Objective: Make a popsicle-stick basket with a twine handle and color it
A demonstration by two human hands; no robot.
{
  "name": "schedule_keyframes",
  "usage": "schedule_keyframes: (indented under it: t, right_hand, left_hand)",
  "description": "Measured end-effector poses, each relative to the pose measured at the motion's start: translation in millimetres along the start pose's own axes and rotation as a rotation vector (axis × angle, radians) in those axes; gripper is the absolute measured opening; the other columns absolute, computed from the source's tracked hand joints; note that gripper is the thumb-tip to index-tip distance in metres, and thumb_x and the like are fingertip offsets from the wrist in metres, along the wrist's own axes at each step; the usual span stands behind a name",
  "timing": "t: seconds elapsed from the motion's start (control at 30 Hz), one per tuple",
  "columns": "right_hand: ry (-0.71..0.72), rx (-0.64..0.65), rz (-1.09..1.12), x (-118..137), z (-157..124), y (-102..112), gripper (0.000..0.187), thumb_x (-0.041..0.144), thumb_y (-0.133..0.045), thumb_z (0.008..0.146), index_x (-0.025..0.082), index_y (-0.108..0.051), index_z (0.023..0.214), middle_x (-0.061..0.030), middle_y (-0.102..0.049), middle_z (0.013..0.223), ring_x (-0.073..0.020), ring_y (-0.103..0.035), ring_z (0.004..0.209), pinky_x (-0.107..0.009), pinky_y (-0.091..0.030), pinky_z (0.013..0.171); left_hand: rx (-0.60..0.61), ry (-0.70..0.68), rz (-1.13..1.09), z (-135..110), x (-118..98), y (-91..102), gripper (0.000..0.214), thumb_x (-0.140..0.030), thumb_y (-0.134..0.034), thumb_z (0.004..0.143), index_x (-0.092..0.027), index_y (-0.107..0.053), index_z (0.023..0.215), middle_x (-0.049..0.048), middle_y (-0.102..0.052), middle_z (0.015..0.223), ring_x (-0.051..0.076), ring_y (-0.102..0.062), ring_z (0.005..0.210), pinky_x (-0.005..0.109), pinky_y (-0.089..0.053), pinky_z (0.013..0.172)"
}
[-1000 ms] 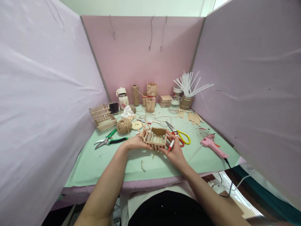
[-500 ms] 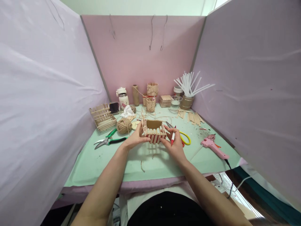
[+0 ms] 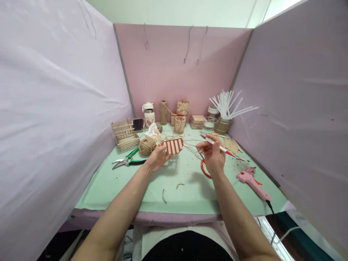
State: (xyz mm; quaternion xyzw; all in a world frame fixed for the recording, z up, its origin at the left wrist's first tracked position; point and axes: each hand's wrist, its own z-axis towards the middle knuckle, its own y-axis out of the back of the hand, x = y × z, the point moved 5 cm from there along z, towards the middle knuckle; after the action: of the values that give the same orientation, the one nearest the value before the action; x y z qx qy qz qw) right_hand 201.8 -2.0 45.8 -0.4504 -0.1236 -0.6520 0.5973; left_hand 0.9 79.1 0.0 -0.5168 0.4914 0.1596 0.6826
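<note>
My left hand (image 3: 156, 158) is closed on a small basket of craft sticks (image 3: 172, 146); its red-and-white striped side faces me, lifted a little above the green mat (image 3: 179, 181). My right hand (image 3: 214, 156) is apart from the basket, to its right, fingers pinched on a white marker with a red tip (image 3: 217, 146) held level above the mat. Red-handled scissors (image 3: 204, 168) lie just under my right hand.
Green-handled pliers (image 3: 127, 161) and a ball of twine (image 3: 147, 145) lie at the left. A stick crate (image 3: 124, 135) sits far left. A pink glue gun (image 3: 251, 180) lies at the right. Jars, twine-wrapped cups and a cup of white straws (image 3: 225, 116) line the back wall.
My right hand let go of the basket and moved right and up with the marker. My left hand alone now holds the basket, turned so its striped side faces me.
</note>
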Motion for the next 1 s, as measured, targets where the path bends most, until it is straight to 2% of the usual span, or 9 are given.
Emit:
schedule_keyframes:
  t: [0.07, 0.13, 0.27, 0.43, 0.6, 1.0]
  right_hand:
    - [-0.074, 0.02, 0.08, -8, 3, -4, 0.043, 0.062, -0.047, 0.089, 0.024, -0.066, 0.097, 0.0007, -0.064, 0.063, -0.0117, -0.05, 0.051, -0.028, -0.043, 0.055]
    - [-0.135, -0.009, 0.126, -18, 3, -4, 0.041, 0.061, -0.053, 0.087, 0.023, -0.068, 0.087, 0.0017, -0.057, 0.06, -0.0105, -0.047, 0.051, -0.027, -0.039, 0.053]
    - [-0.192, -0.011, 0.12, -33, -1, -1, 0.02, 0.042, -0.066, 0.082, 0.022, -0.068, 0.082, 0.0024, -0.053, 0.061, -0.0104, -0.047, 0.056, -0.026, -0.037, 0.055]
    - [-0.071, -0.005, -0.086, -26, -10, 3, 0.007, 0.028, -0.064, 0.08, 0.021, -0.064, 0.082, 0.0022, -0.057, 0.066, -0.0118, -0.051, 0.061, -0.026, -0.039, 0.057]
    - [0.027, 0.063, -0.271, -20, -17, -3, 0.008, 0.029, -0.064, 0.083, 0.022, -0.062, 0.083, -0.0001, -0.063, 0.074, -0.0155, -0.059, 0.071, -0.03, -0.045, 0.067]
    - [0.098, 0.097, -0.391, -22, -18, -1, 0.009, 0.031, -0.063, 0.086, 0.022, -0.064, 0.088, -0.0023, -0.065, 0.08, -0.0188, -0.063, 0.077, -0.035, -0.048, 0.073]
  left_hand:
    - [-0.027, 0.009, -0.027, 1, 1, 3.7, 0.052, -0.033, -0.074, 0.071, -0.021, -0.058, 0.119, 0.0073, -0.067, 0.119, 0.023, -0.062, 0.112, 0.036, -0.046, 0.099]
    - [-0.055, 0.008, -0.034, 1, 1, 5.8, 0.049, -0.033, -0.075, 0.07, -0.022, -0.059, 0.115, 0.0052, -0.067, 0.116, 0.02, -0.063, 0.105, 0.033, -0.048, 0.094]
    - [-0.1, 0.04, -0.036, 0, 4, 5.7, 0.049, -0.032, -0.079, 0.066, -0.023, -0.058, 0.109, 0.0036, -0.067, 0.11, 0.018, -0.064, 0.096, 0.03, -0.051, 0.084]
    - [-0.127, 0.049, -0.03, -2, 6, 1.6, 0.056, -0.031, -0.084, 0.06, -0.026, -0.056, 0.108, 0.0006, -0.065, 0.112, 0.015, -0.064, 0.09, 0.028, -0.052, 0.078]
    - [-0.115, 0.039, 0.025, -3, 8, -1.1, 0.063, -0.032, -0.085, 0.059, -0.028, -0.053, 0.114, 0.0035, -0.064, 0.118, 0.016, -0.065, 0.094, 0.029, -0.052, 0.079]
    - [-0.107, 0.048, 0.088, -7, 7, -8.0, 0.068, -0.031, -0.083, 0.061, -0.03, -0.051, 0.121, 0.0041, -0.062, 0.119, 0.017, -0.064, 0.097, 0.029, -0.052, 0.078]
